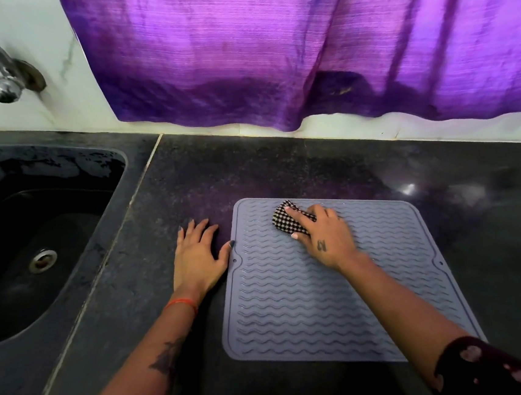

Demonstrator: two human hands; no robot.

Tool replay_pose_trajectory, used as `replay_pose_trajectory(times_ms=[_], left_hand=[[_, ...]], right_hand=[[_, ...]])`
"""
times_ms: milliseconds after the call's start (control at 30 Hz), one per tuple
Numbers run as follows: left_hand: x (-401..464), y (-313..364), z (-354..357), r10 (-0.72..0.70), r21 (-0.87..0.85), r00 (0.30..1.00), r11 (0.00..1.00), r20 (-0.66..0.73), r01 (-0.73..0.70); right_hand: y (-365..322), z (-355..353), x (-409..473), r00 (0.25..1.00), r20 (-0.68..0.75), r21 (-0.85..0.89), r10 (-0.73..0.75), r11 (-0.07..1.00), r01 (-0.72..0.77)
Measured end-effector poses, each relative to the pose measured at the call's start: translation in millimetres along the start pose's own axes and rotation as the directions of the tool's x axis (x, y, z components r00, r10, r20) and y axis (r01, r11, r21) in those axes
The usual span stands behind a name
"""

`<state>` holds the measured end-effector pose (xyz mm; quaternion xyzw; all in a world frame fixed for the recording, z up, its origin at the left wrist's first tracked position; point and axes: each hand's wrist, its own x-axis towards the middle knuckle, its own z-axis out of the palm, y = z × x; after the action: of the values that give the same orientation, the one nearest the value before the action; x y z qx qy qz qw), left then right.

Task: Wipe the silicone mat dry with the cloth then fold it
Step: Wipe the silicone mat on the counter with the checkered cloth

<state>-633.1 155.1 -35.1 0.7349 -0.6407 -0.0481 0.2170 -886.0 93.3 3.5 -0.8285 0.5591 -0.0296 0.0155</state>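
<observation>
Our right hand [327, 238] presses the bunched cloth [290, 221] onto the mat [311, 304]; our left hand [198, 257] lies spread flat beside it, thumb at the mat's edge.

head camera looks steeply down, close over the counter [282, 169].

Grey wavy-ribbed mat [310, 294] flat on counter; checked cloth [282, 219] bunched at far-left corner.

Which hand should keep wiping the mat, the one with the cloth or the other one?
The right hand, I think. It already presses the checked cloth on the far part of the grey mat. The left hand lies flat on the counter, thumb at the mat's edge, likely steadying it.
</observation>
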Motion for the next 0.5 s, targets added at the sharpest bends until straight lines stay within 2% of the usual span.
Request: replay_pose_trajectory(times_ms=[100, 167, 300, 367, 433, 500], left_hand=[[0, 0, 0, -0.001, 0.005, 1.0, 1.0, 0.004, 0.001], [0, 1, 0, -0.003, 0.005, 1.0, 1.0, 0.005, 0.003], [0, 0, -1, -0.003, 0.018, 1.0, 1.0, 0.011, 0.002], [1, 1, -2, -0.001, 0.015, 1.0, 1.0, 0.01, 0.001], [1, 1, -2, -0.003, 0.008, 1.0, 1.0, 0.0, 0.003], [0, 2, -2, -0.003, 0.011, 1.0, 1.0, -0.005, 0.004]], right_hand=[[2, -12, 16, 0.995, 0.094, 0.102, 0.044, 0.993, -0.053], [-3, -20, 24, 0.991, 0.106, 0.214, 0.084, 0.971, -0.105], [-41, -23, 28, 0.988, -0.062, 0.403, 0.14, 0.909, -0.104], [-67, -17, 30, 0.983, -0.073, 0.45, 0.17, 0.885, -0.12], [-92, -6, 28, 0.992, -0.017, 0.343, 0.126, 0.933, -0.113], [-106, 6, 24, 0.999, 0.034, 0.085, 0.016, 0.996, -0.019]])
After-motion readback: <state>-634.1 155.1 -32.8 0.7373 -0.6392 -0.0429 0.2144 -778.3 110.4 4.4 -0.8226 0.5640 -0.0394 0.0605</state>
